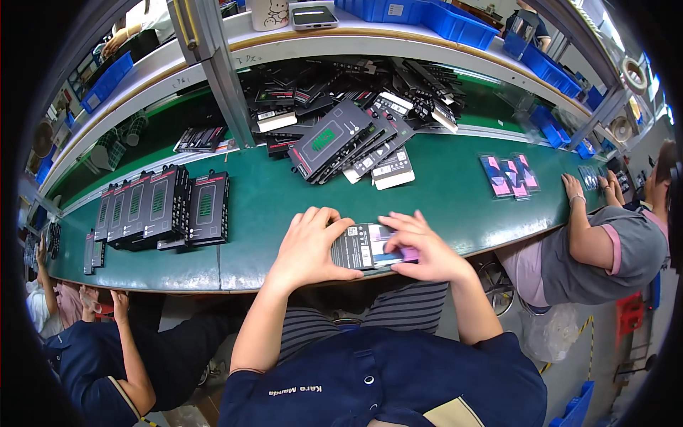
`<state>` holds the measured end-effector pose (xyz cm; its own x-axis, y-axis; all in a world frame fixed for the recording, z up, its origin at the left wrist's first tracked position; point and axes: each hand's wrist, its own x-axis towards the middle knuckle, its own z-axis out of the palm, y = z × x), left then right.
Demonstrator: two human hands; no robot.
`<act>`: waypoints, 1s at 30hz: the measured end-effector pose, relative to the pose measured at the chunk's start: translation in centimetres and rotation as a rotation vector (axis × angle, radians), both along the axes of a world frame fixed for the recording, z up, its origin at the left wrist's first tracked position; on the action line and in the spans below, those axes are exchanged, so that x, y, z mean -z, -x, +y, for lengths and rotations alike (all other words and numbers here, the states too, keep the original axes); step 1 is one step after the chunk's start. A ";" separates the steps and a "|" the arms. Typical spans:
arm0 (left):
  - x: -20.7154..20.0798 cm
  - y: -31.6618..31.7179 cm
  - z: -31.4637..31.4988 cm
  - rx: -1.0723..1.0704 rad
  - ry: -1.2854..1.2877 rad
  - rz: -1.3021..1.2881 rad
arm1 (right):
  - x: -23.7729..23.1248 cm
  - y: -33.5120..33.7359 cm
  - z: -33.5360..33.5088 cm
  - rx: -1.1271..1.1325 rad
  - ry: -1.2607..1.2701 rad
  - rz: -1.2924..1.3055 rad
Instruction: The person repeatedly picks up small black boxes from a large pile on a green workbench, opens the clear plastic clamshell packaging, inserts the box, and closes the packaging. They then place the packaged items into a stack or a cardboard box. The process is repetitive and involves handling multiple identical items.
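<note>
At the table's near edge, my left hand (302, 249) is closed around a flat black box (349, 249), thumb on the near side and fingers on the far side. My right hand (430, 250) grips a thin clear pack (385, 257) with a pink and blue insert at the box's right end. Part of the pack lies under the right fingers. Whether its left end is inside the box is hard to see. Three similar pink and blue packs (511, 176) lie on the table to the right.
Black boxes with green markings (162, 205) stand in a row at left. A large heap of black boxes (334, 139) lies at the back under a shelf (391, 35) carrying blue bins (455, 25). Co-workers sit at right (597, 242) and left (107, 363).
</note>
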<state>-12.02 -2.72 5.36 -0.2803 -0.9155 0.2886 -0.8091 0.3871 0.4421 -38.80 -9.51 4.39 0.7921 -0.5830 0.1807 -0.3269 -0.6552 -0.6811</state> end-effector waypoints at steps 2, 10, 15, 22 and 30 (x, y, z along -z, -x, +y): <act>0.7 0.2 -0.5 0.037 0.130 0.018 | 0.7 -2.4 1.2 -0.052 -0.239 -0.240; 1.3 3.6 -0.4 -0.248 0.426 0.736 | -3.3 -8.2 2.7 0.000 -1.043 -0.946; -0.1 3.7 -0.6 0.004 0.287 1.386 | -0.9 -11.6 2.8 0.125 -0.432 -1.106; -1.0 4.0 0.3 -0.074 0.331 1.454 | -0.6 -12.0 3.4 0.084 -0.543 -1.205; 0.8 2.8 0.1 -0.117 0.554 1.158 | 2.7 -11.2 2.1 0.047 -0.123 -1.015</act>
